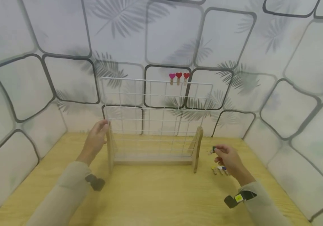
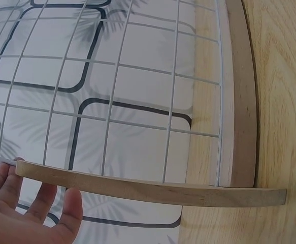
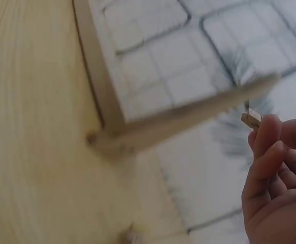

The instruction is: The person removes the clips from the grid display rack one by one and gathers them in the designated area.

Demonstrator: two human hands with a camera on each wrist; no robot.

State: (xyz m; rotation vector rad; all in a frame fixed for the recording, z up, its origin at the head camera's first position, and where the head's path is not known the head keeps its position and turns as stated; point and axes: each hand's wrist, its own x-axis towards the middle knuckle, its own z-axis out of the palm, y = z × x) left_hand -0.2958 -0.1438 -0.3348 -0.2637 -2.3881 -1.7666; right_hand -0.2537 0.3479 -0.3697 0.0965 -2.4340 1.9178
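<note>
A white wire grid rack point(image 1: 155, 110) stands upright in a wooden base. My left hand point(image 1: 96, 133) holds the top of its left wooden post; in the left wrist view my fingertips meet the end of that post point(image 2: 112, 185). Beyond the rack's right post, my right hand point(image 1: 229, 158) pinches a small wooden clothespin point(image 3: 251, 120) between thumb and finger, above the table. Its decorated end point(image 1: 213, 148) looks dark green. Three heart clothespins, one pink point(image 1: 172, 77) and two red point(image 1: 179, 76), sit along the rack's top wire.
Below my right hand several clothespins lie on the table, among them a yellow-topped one point(image 1: 214, 169) and a white-topped one point(image 1: 220, 169). The wooden table point(image 1: 150, 191) runs back to patterned walls point(image 1: 299, 75) on three sides. The rack's right post point(image 1: 197, 149) stands left of my right hand.
</note>
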